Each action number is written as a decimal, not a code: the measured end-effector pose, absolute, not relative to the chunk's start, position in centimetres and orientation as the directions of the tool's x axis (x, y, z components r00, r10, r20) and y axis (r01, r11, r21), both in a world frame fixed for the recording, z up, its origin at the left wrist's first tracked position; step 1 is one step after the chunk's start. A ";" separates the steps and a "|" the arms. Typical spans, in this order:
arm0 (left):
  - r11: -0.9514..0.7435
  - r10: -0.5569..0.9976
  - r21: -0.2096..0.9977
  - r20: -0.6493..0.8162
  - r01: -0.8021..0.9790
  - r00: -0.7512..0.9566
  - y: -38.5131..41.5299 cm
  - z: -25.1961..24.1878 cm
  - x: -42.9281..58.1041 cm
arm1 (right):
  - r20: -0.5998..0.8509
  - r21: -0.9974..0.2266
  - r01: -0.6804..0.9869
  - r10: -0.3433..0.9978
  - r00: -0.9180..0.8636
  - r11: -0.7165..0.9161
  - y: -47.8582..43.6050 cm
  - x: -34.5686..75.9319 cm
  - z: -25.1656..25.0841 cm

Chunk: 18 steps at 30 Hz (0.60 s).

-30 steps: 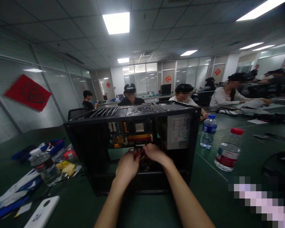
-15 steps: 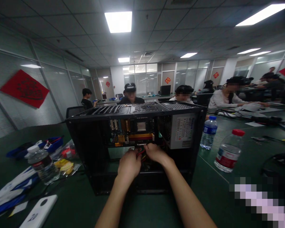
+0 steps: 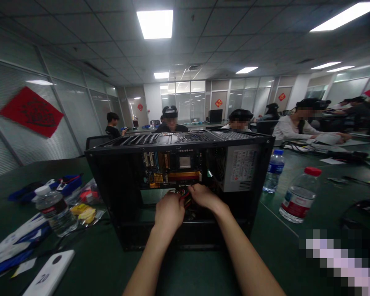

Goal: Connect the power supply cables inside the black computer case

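Observation:
An open black computer case (image 3: 180,237) lies in front of me on the green table. Inside it are a motherboard (image 3: 160,166) with yellow and red memory slots and a silver power supply (image 3: 239,168) at the right. Both hands reach into the lower middle of the case, just below the motherboard's edge. My left hand (image 3: 170,209) is closed on a bundle of coloured cables (image 3: 187,198). My right hand (image 3: 206,196) is closed on the same bundle from the other side. The fingertips are partly hidden, and any connector between them cannot be made out.
Two water bottles, one blue-capped (image 3: 274,170) and one red-capped (image 3: 301,195), stand right of the case. To the left are a white-capped bottle (image 3: 56,211), a blue tray (image 3: 69,184), gloves (image 3: 17,246) and a white phone-like slab (image 3: 49,274). Several people sit beyond.
Both hands stay at the cable bundle with only slight finger shifts. The view has moved a little; the case appears almost in the same place.

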<state>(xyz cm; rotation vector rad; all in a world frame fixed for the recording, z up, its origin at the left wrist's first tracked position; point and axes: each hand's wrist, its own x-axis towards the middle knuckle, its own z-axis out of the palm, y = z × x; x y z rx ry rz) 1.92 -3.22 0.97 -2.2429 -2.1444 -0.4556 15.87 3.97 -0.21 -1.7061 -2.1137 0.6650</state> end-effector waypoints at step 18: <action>-0.050 0.980 0.195 0.199 0.980 0.010 -3.4 1.4 2.1 | -0.010 -0.561 0.809 0.976 -0.217 0.174 3.4 15.7 0.5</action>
